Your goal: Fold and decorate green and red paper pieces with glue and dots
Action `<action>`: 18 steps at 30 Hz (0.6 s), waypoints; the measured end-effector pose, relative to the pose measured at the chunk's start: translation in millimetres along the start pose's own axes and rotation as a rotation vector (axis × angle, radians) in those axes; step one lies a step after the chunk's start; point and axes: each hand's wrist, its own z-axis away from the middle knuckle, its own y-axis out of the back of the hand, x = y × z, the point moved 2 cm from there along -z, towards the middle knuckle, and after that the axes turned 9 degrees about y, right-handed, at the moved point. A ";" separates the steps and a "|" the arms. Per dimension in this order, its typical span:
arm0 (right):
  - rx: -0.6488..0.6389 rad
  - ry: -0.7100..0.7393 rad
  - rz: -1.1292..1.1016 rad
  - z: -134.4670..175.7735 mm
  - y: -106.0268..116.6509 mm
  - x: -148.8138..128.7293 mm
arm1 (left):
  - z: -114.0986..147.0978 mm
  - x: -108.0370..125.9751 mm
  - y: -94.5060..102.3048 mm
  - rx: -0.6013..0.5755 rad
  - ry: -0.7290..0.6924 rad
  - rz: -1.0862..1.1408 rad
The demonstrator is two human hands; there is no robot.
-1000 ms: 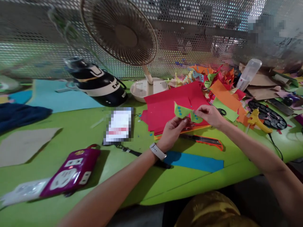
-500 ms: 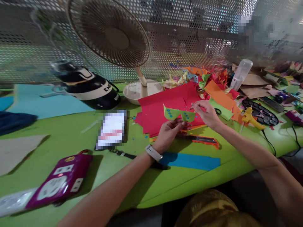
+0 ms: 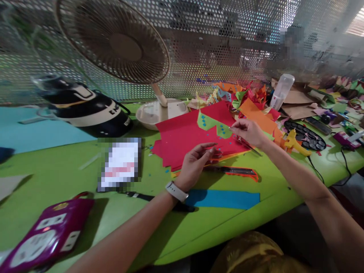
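Note:
My right hand (image 3: 248, 132) pinches the right end of a light green paper cutout (image 3: 209, 122), shaped with two lobes and dotted with small blue paper bits. The cutout tilts, its left end higher, above a stack of red paper (image 3: 182, 138). My left hand (image 3: 196, 163), with a white band at the wrist, is below and apart from the cutout. Its fingers are half bent, with thumb and forefinger apart and nothing visible between them. Loose blue bits are scattered on the red paper. A slim pointed tool (image 3: 254, 150) lies partly hidden under my right hand.
An orange-edged utility knife (image 3: 239, 171) and a blue paper strip (image 3: 224, 199) lie nearer me. A yellow glue gun (image 3: 295, 143) and black palette (image 3: 305, 134) are right. Left are a pixelated phone-like object (image 3: 121, 163), purple power strip (image 3: 54, 229), black bottle (image 3: 88, 106) and fan (image 3: 125, 45).
My left hand has let go of the green cutout and dropped slightly away. The cutout, still in my right hand, has tilted with its left end up. The camera view has shifted right.

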 end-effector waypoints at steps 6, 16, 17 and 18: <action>-0.181 -0.207 -0.123 -21.7 38.5 5.3 | -3.4 -2.9 1.6 0.034 -0.021 0.024; 0.254 -0.063 -0.359 -47.0 40.3 10.3 | -4.5 -4.7 2.9 0.025 -0.026 0.031; 0.190 -0.067 -0.322 -39.8 33.3 12.8 | -4.7 -5.0 3.4 0.030 -0.035 0.018; 0.120 -0.075 -0.262 -31.4 26.9 15.4 | -4.8 -5.2 3.8 0.039 -0.045 0.000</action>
